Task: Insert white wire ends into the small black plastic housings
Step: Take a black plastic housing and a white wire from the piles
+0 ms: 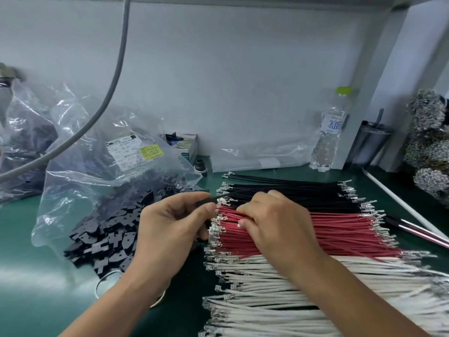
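Note:
Small black plastic housings spill in a heap from a clear plastic bag at the left. White wires with metal terminals lie in a thick row at the lower right, below red wires and black wires. My left hand pinches a small black housing between thumb and forefinger; a blurred thin dark wire runs from it up to the right. My right hand lies curled on the left ends of the red wires, fingertips pressed into them; what it grips is hidden.
A water bottle and a dark tumbler stand at the back right by the wall. Clumps of metal terminals fill the far right. A grey cable hangs at the left. A tape ring lies under my left wrist.

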Available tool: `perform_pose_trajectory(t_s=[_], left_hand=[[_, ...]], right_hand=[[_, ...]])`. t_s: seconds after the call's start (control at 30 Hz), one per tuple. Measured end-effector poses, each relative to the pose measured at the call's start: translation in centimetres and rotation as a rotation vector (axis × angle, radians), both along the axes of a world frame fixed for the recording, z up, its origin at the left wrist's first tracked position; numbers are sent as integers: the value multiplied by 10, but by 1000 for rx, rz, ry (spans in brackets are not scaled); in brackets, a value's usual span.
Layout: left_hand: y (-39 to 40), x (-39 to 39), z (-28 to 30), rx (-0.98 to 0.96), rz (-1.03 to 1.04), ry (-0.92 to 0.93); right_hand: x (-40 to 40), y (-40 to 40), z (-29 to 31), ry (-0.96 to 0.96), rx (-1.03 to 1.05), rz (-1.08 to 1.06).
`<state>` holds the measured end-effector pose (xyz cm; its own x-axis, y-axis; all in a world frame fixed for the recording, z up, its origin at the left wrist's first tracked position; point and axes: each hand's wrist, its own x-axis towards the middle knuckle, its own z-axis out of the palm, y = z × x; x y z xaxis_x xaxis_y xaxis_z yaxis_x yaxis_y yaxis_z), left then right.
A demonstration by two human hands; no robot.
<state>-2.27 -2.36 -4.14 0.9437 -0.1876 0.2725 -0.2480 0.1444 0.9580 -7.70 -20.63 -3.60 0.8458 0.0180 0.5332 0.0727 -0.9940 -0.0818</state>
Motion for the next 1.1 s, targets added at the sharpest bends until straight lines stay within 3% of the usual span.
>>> perform_pose_trajectory(t_s=[0.13,0.37,0.63,0.77,0.83,0.97,1.1], left_hand=[[1,-1,1,-4,-6,29],[5,2,5,-36,24,83],[8,2,11,-93,-3,115],[9,3,12,-124,-34,146],[11,3,13,-151,-63,168],[14,4,16,-201,-218,273],[12,1,16,-173,-398,352]], right_hand=[[17,-6,2,104,145,-59],[5,-14,22,127,152,-18],[10,-16,39,268,539,29],[10,-16,48,282,480,66],[3,-16,51,239,410,74],[-27,-10,46,-32,294,133],[-49,-3,27,-212,344,189]])
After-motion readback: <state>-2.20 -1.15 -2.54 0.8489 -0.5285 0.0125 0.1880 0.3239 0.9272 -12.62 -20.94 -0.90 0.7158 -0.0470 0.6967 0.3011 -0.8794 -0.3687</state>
